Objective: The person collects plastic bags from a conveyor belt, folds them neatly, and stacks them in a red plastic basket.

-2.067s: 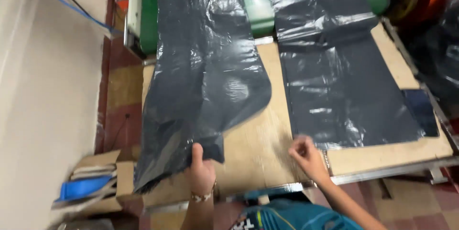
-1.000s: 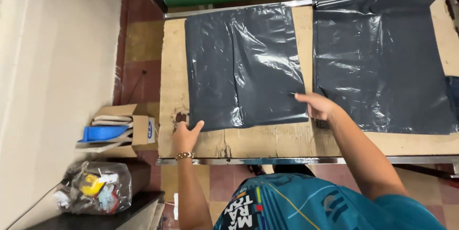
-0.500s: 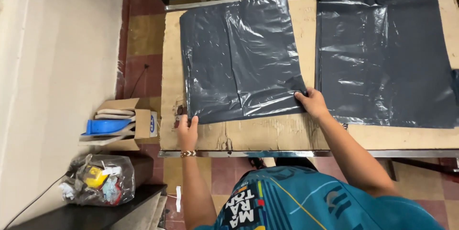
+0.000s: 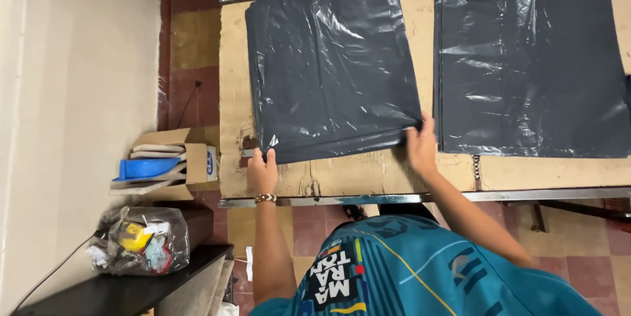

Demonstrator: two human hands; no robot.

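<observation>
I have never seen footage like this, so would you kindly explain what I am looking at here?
There is no machine: a person wears a camera on the head, looking down at their own bare hands. A cardboard-covered table carries two flat dark grey plastic sheets. The left hand rests at the near left corner of the left sheet, and the right hand pinches its near right corner. The other sheet lies apart, to the right. On the floor to the left are an open cardboard box and a clear bag of scraps.

Open brown cardboard box (image 4: pixel 172 161) with a blue-and-white label, left of the table; clear bagged bundle (image 4: pixel 139 240) below.
</observation>
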